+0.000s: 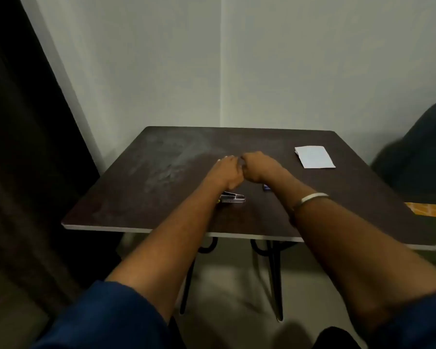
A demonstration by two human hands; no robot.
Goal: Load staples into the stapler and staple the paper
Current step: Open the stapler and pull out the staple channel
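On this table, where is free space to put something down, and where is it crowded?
Free: the table's left half, beside the left hand, and the far strip behind both hands. Crowded: the middle, with right hand, stapler and small box; paper takes the far right corner.

The table is showing a dark, matt, wood-grain top, smudged pale at far left, with a light edge band. The stapler is gleaming as bright metal. The paper is lying matt white. The bangle is shining metallic.

Both hands, left and right, touching mid-table; stapler under left wrist; paper far right.
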